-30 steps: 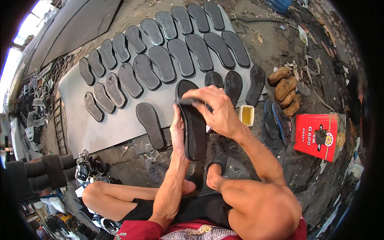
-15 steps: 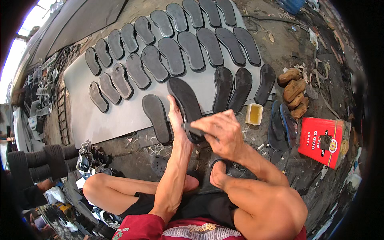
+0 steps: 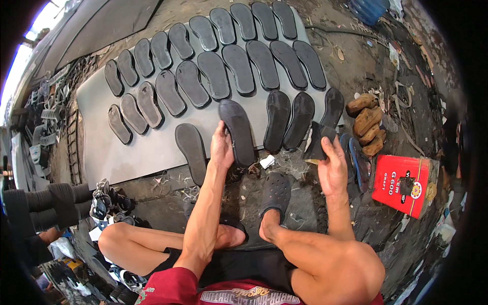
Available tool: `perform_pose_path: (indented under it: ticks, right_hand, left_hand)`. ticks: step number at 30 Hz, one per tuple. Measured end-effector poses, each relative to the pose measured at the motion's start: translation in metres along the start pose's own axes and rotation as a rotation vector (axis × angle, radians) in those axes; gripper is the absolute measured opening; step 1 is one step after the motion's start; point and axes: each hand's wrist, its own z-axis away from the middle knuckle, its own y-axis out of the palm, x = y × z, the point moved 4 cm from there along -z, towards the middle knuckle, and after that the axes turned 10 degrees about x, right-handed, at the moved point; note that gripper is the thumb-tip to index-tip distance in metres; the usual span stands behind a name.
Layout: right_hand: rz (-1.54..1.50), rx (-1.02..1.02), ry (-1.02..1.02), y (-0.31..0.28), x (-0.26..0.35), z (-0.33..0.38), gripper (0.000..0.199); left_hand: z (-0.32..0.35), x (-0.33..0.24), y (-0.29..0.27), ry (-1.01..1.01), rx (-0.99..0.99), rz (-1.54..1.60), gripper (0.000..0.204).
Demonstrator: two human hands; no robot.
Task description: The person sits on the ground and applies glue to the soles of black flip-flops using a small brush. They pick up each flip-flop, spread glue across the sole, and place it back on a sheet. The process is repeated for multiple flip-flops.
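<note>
My left hand (image 3: 221, 148) grips the left edge of a dark shoe sole (image 3: 237, 133), held upright with its toe end away from me. Out to the right, my right hand (image 3: 333, 170) has its fingers on a flat black piece (image 3: 320, 140), whose kind I cannot make out. That piece covers most of a small tub with yellow liquid; only a pale edge and a yellow strip show. Just left of the held sole, another dark sole (image 3: 191, 152) lies partly on the grey sheet. Three more soles, among them a black sole (image 3: 277, 120), lie to its right.
Rows of dark soles (image 3: 213, 75) lie on a grey sheet (image 3: 109, 162). Wooden blocks (image 3: 367, 122), flip-flops (image 3: 360, 162) and a red box (image 3: 401, 185) stand at right. A white scrap (image 3: 267, 161) lies ahead of my clog (image 3: 276, 190).
My right hand has moved right, from the held sole to the tub, with the black piece. My left hand keeps the sole, which now stands clear of the right hand.
</note>
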Motion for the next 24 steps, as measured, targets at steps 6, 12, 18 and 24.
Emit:
perform_pose_path:
  ticks: [6, 12, 18, 24]
  right_hand:
    - [-0.093, -0.032, 0.093, 0.004, -0.025, 0.005, 0.036]
    - [0.060, 0.025, 0.144, 0.010, -0.042, -0.005, 0.031]
    - [0.691, 0.228, 0.008, 0.076, -0.028, -0.013, 0.027]
    - [0.958, 0.341, -0.277, 0.089, -0.005, -0.016, 0.023]
  left_hand:
    - [-0.018, 0.010, -0.007, -0.121, 0.091, -0.088, 0.052]
    - [0.014, 0.011, 0.058, 0.119, -0.038, -0.383, 0.070]
    - [0.039, 0.016, 0.105, 0.112, 0.006, -0.262, 0.070]
    - [0.047, 0.018, 0.117, 0.117, -0.047, -0.265, 0.065]
